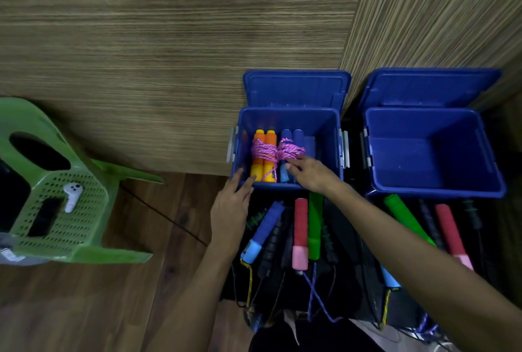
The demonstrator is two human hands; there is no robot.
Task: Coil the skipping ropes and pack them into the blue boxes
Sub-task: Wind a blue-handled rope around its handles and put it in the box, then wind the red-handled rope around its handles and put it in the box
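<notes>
**Two coiled ropes in one of two boxes**

Two open blue plastic boxes stand side by side; the left blue box holds two pink-corded bundles, orange-handled and blue-handled. Fingers loosely extended, the left hand rests on this box's near rim; the right hand touches the blue-handled bundle.

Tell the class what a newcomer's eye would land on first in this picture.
First, the two open blue boxes by the wall: the left box holds two coiled ropes wound in pink cord, the right box nothing visible. The right hand touches those ropes while the left hand rests on the left box's rim. A green chair lies tipped at far left.
</notes>
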